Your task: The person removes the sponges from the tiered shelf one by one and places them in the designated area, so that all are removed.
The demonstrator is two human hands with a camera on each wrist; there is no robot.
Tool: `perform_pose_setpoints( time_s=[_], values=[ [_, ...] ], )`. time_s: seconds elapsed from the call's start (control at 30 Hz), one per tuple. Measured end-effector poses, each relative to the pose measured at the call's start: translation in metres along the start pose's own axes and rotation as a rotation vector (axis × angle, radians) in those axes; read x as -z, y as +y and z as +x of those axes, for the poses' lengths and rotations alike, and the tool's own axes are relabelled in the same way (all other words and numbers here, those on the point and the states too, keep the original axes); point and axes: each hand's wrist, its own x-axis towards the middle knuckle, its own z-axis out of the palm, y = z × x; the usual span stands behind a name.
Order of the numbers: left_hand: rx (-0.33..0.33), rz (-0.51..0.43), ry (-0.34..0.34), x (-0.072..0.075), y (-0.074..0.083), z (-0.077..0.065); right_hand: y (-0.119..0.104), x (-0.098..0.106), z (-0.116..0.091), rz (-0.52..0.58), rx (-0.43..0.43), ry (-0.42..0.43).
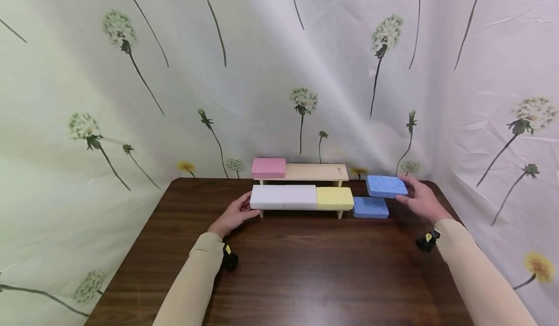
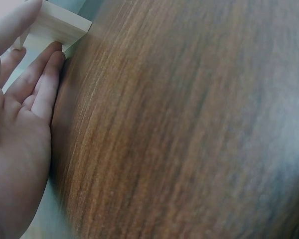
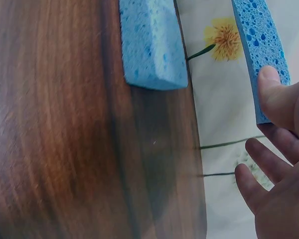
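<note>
My right hand (image 1: 422,201) pinches a blue sponge (image 1: 386,186) at its right end, thumb on one face, as the right wrist view shows. The sponge is held up above a second blue sponge (image 1: 370,207) lying on the table. At the left end of a low wooden stand (image 1: 301,210) is my left hand (image 1: 236,214), its fingers reaching out straight by the stand's leg (image 2: 57,25) in the left wrist view. On that stand, two white sponges (image 1: 283,197) and a yellow sponge (image 1: 334,198) sit in a row.
Behind the front stand, a second wooden stand (image 1: 312,171) carries a pink sponge (image 1: 268,167) at its left end. All stand near the back edge of a dark wooden table (image 1: 301,268). A pale curtain (image 1: 262,98) with dandelion prints hangs behind and at the sides.
</note>
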Motion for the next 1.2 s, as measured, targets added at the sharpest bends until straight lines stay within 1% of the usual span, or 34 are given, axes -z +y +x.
perform_pose_setpoints(
  time_s=[0.27, 0.43, 0.53, 0.67, 0.83, 1.07, 1.2],
  values=[
    [0.013, -0.015, 0.017, -0.001, 0.001, 0.0, 0.014, 0.001, -0.005, -0.041, -0.008, 0.017],
    [0.035, -0.021, 0.011, -0.002, 0.002, 0.001, 0.024, 0.001, -0.008, -0.053, -0.042, 0.003],
    [0.043, -0.023, 0.005, -0.001, 0.003, 0.002, 0.03, 0.003, -0.009, -0.068, -0.047, 0.0],
    [0.04, -0.029, 0.002, 0.0, 0.002, 0.002, 0.036, 0.004, -0.012, -0.096, -0.025, 0.026],
    [0.036, -0.037, 0.007, -0.001, 0.001, -0.001, 0.045, 0.006, -0.016, -0.138, -0.002, 0.052],
    [0.036, -0.014, 0.003, -0.001, -0.001, -0.001, 0.055, 0.01, -0.022, -0.148, -0.023, 0.019],
    [0.039, 0.005, 0.007, -0.001, 0.001, 0.0, 0.058, 0.012, -0.024, -0.154, -0.035, 0.019]
  ],
)
